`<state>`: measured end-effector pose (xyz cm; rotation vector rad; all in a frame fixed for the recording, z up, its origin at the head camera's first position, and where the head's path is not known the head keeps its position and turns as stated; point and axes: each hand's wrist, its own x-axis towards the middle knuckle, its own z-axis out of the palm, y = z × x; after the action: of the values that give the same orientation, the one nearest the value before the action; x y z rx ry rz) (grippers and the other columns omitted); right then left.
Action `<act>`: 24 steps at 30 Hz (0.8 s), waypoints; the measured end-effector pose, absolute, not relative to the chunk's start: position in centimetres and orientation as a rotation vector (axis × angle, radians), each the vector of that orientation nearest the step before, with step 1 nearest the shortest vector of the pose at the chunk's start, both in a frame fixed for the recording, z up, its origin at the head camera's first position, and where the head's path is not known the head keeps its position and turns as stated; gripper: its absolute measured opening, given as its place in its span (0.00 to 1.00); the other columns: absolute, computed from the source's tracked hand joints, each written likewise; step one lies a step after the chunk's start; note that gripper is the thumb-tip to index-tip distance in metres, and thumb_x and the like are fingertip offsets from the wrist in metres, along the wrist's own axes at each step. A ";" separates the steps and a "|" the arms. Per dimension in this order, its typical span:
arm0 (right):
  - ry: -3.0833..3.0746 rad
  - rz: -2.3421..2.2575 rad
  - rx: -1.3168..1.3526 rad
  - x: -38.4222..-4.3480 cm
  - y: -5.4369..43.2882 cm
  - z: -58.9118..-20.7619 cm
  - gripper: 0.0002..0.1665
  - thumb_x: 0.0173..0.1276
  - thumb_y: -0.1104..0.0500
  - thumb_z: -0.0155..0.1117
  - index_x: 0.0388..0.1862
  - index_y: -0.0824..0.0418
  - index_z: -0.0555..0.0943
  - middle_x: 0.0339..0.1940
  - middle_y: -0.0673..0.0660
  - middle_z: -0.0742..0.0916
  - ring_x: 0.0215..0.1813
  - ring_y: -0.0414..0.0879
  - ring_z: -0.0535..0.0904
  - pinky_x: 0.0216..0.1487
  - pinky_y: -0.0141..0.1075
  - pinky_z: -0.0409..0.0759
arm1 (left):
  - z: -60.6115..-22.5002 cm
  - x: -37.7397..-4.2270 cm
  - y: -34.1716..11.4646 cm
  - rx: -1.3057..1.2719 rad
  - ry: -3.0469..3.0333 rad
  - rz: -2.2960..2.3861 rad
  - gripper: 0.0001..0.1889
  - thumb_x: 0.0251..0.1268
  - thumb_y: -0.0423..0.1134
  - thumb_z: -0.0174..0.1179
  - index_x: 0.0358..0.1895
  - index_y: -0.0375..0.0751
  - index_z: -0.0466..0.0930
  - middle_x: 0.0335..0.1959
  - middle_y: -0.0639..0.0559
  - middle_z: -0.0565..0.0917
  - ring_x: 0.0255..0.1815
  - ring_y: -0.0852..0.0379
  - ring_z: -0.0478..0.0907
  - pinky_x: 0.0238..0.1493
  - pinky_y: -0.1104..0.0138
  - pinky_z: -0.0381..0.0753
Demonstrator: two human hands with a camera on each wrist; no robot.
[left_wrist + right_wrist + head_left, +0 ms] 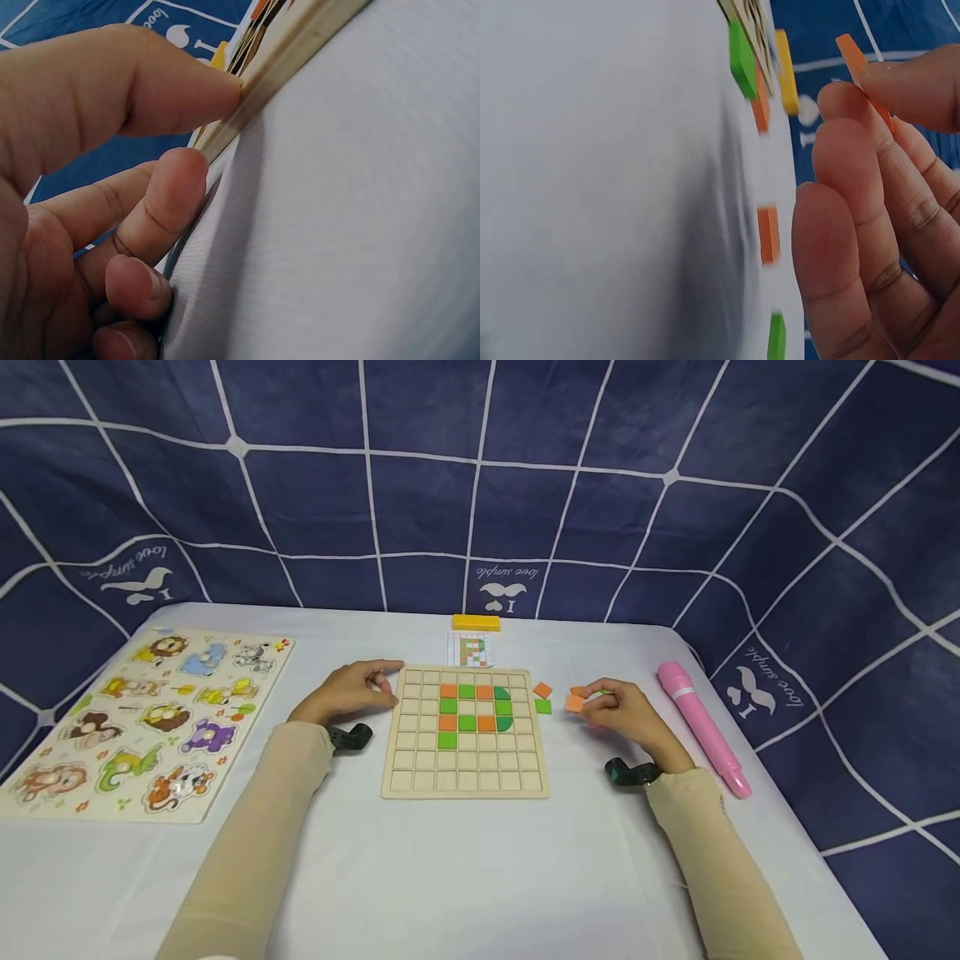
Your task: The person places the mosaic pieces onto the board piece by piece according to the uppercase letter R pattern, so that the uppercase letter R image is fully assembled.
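My right hand [618, 708] pinches an orange square tile [573, 702] between thumb and fingertips, raised off the table right of the wooden grid board [465, 783]. The same tile [850, 54] appears edge-on in the right wrist view. On the board, orange and green squares and two dark green curved pieces [504, 724] sit in cells. My left hand [352, 687] is at the board's left edge, its thumb touching the side and its index finger reaching toward the far corner. In the left wrist view the thumb [187, 94] meets the wooden edge [281, 67].
Loose tiles lie right of the board, including a green square [543, 706] and an orange square [543, 690]. Behind the board are a pattern card [471, 651] and a yellow block [476, 623]. An animal puzzle board [180, 689] lies left, a pink tube-shaped object [705, 727] right.
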<state>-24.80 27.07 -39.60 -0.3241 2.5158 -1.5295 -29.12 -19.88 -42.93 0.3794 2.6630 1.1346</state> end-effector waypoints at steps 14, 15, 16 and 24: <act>2.419 -1.421 -0.453 -25.1 21.7 -39.4 0.19 0.67 0.73 0.66 0.56 0.76 0.80 0.40 0.64 0.93 0.38 0.39 0.86 0.41 0.30 0.83 | -42.8 -29.4 -19.8 0.365 2.664 1.143 0.41 0.62 0.40 0.73 0.80 0.37 0.72 0.42 0.49 0.85 0.38 0.53 0.74 0.49 0.59 0.69; 2.410 -1.412 -0.453 -25.1 21.3 -39.4 0.19 0.67 0.73 0.67 0.56 0.75 0.81 0.40 0.63 0.93 0.38 0.40 0.87 0.41 0.31 0.83 | -42.7 -29.3 -19.8 0.364 2.661 1.143 0.41 0.62 0.40 0.73 0.80 0.37 0.72 0.42 0.49 0.85 0.38 0.53 0.74 0.50 0.59 0.69; 2.402 -1.402 -0.454 -25.2 20.9 -39.5 0.18 0.66 0.72 0.67 0.56 0.74 0.81 0.40 0.62 0.93 0.39 0.41 0.87 0.41 0.32 0.83 | -42.8 -29.3 -19.8 0.358 2.658 1.144 0.41 0.62 0.40 0.73 0.80 0.37 0.72 0.42 0.49 0.85 0.38 0.53 0.73 0.50 0.59 0.69; 2.343 -1.379 -0.511 -24.8 18.6 -39.7 0.17 0.67 0.72 0.72 0.53 0.72 0.82 0.38 0.60 0.93 0.37 0.43 0.86 0.41 0.34 0.83 | -43.0 -29.2 -19.8 0.359 2.670 1.149 0.41 0.61 0.40 0.74 0.79 0.37 0.73 0.41 0.50 0.86 0.39 0.53 0.73 0.50 0.59 0.68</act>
<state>-24.83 18.56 -39.67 -0.5112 2.3426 -1.3790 -29.18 -19.81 -43.02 0.3591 2.6700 1.1490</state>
